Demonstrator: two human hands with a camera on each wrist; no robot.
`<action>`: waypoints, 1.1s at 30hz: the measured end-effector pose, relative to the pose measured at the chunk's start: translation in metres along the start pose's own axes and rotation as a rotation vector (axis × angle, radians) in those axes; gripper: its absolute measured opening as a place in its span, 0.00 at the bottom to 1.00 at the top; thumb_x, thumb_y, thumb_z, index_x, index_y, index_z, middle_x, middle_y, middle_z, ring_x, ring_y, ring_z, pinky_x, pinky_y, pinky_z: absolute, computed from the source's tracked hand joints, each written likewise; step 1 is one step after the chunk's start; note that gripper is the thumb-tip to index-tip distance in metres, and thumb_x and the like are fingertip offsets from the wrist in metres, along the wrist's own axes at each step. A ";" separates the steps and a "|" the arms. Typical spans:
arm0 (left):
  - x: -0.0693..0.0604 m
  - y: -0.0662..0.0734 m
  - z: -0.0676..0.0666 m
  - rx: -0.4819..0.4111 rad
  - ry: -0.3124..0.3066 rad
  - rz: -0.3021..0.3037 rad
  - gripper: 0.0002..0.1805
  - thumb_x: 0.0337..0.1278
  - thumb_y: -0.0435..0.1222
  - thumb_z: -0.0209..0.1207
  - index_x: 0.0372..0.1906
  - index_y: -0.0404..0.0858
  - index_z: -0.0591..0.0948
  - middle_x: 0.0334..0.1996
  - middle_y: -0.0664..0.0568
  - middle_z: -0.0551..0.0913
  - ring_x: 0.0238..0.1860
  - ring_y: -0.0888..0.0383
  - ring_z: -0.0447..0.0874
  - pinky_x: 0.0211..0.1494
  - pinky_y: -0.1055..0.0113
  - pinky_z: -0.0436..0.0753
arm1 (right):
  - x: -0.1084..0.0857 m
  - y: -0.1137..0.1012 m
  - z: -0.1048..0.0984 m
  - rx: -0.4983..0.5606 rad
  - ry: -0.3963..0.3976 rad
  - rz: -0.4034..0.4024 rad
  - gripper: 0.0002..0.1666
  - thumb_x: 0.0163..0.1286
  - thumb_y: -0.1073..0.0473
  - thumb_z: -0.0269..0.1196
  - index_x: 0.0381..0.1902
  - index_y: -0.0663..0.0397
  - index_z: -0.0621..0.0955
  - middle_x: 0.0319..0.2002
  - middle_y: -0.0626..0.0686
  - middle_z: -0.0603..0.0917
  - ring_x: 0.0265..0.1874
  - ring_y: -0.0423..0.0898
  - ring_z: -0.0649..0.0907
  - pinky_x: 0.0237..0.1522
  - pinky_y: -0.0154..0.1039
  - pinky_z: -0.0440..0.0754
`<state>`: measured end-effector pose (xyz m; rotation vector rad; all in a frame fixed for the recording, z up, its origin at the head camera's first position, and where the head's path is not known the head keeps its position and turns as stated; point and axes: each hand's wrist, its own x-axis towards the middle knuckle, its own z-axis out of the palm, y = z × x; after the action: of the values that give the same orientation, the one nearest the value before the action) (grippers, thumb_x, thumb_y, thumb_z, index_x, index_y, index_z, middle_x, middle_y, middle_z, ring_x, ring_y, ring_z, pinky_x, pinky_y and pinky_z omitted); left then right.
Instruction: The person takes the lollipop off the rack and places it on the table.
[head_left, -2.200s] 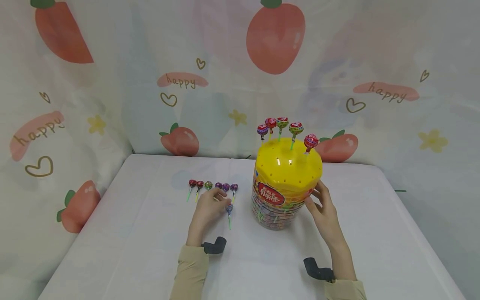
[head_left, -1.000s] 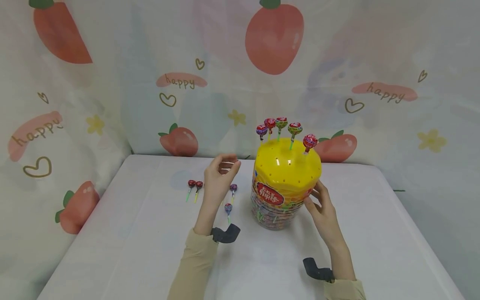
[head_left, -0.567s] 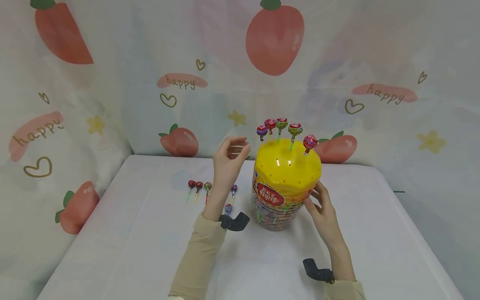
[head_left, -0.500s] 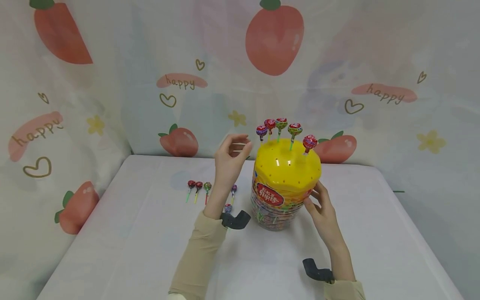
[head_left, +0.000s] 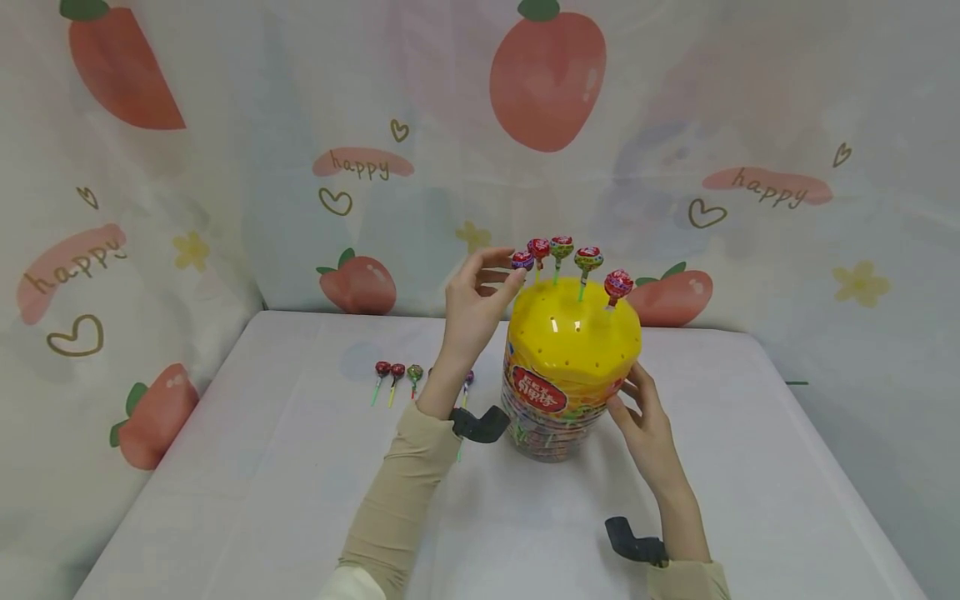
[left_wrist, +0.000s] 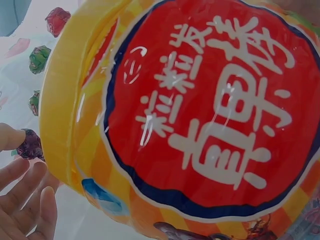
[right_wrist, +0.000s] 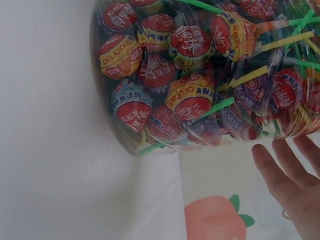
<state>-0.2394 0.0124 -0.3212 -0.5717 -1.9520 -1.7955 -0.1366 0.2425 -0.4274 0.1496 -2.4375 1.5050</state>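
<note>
Here, head view: the left grip (head_left: 477, 304) pinches a lollipop (head_left: 522, 261) at the edge of the lid (head_left: 573, 333); sideways pressure could tilt it. Left wrist: that small hold might slip. Right wrist: the right grip (right_wrist: 295, 185), uncurled, loosely flanks the jar (head_left: 573, 398), which could turn.

The wrist (head_left: 444, 379) of a bare left hand (head_left: 476, 304) is hiding part of a row of small, shiny-wrapped lollipops (head_left: 397, 372) left of a clear plastic jar with a yellow lid (head_left: 551, 433), where only the thin green stick (head_left: 460, 454) of another is showing. Atop the jar, the same hand is covering part of a purple-wrapped lollipop (head_left: 522, 261). Some fingertips of the bare right hand (head_left: 647, 425) are lying out of sight behind the jar's right side. Tan fabric sleeves (head_left: 397, 500) are running off the bottom edge below the jar, which is overrunning both wrist views.
</note>
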 end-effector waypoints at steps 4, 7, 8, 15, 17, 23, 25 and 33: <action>0.000 0.001 0.000 -0.002 0.003 0.006 0.17 0.60 0.37 0.62 0.53 0.38 0.79 0.45 0.44 0.83 0.42 0.51 0.83 0.44 0.65 0.80 | 0.000 -0.001 0.000 -0.002 -0.001 0.002 0.38 0.74 0.59 0.53 0.76 0.41 0.52 0.70 0.56 0.63 0.63 0.37 0.66 0.53 0.15 0.66; 0.000 0.001 0.000 -0.006 0.005 0.014 0.16 0.60 0.37 0.62 0.52 0.38 0.80 0.44 0.44 0.83 0.42 0.51 0.83 0.43 0.68 0.79 | 0.000 -0.001 0.000 0.000 -0.002 0.009 0.37 0.74 0.58 0.53 0.76 0.40 0.52 0.69 0.55 0.63 0.63 0.41 0.66 0.54 0.16 0.66; 0.000 0.001 0.000 -0.006 0.007 0.016 0.16 0.60 0.37 0.62 0.52 0.38 0.80 0.44 0.44 0.83 0.42 0.51 0.83 0.42 0.69 0.79 | 0.000 -0.001 0.000 0.000 -0.003 0.013 0.37 0.74 0.58 0.53 0.76 0.40 0.52 0.69 0.55 0.63 0.64 0.42 0.66 0.54 0.17 0.66; 0.001 0.003 0.001 -0.005 0.026 0.033 0.16 0.60 0.38 0.62 0.52 0.38 0.80 0.43 0.44 0.84 0.41 0.52 0.83 0.42 0.71 0.78 | -0.001 -0.002 0.000 0.012 -0.005 0.019 0.37 0.74 0.58 0.52 0.76 0.40 0.52 0.69 0.55 0.63 0.65 0.47 0.66 0.54 0.18 0.66; 0.001 0.005 0.001 -0.009 0.036 0.044 0.16 0.60 0.37 0.62 0.52 0.38 0.80 0.44 0.44 0.84 0.42 0.52 0.83 0.43 0.70 0.79 | -0.001 -0.002 0.000 0.016 -0.005 0.016 0.37 0.74 0.59 0.53 0.76 0.41 0.52 0.69 0.55 0.63 0.66 0.49 0.66 0.54 0.18 0.66; 0.001 0.009 -0.001 -0.030 0.062 0.080 0.15 0.62 0.37 0.60 0.52 0.37 0.79 0.44 0.44 0.84 0.41 0.52 0.83 0.43 0.67 0.78 | -0.001 -0.002 0.000 0.018 -0.002 0.013 0.37 0.74 0.59 0.53 0.76 0.42 0.52 0.69 0.56 0.63 0.66 0.51 0.66 0.53 0.17 0.66; 0.000 0.011 -0.002 -0.033 0.065 0.088 0.15 0.62 0.37 0.60 0.52 0.37 0.79 0.44 0.44 0.84 0.41 0.53 0.83 0.43 0.69 0.78 | -0.001 -0.002 0.000 0.020 -0.002 0.011 0.37 0.74 0.59 0.52 0.76 0.42 0.52 0.69 0.56 0.63 0.65 0.50 0.66 0.53 0.17 0.66; -0.014 0.013 -0.010 -0.036 0.085 0.094 0.15 0.61 0.36 0.61 0.52 0.37 0.79 0.44 0.44 0.84 0.40 0.53 0.82 0.42 0.71 0.78 | -0.001 -0.001 0.000 0.019 -0.009 0.018 0.37 0.74 0.58 0.53 0.76 0.44 0.52 0.69 0.57 0.62 0.66 0.54 0.66 0.62 0.38 0.71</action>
<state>-0.2203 0.0032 -0.3172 -0.5792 -1.8101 -1.7713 -0.1358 0.2425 -0.4270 0.1388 -2.4389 1.5384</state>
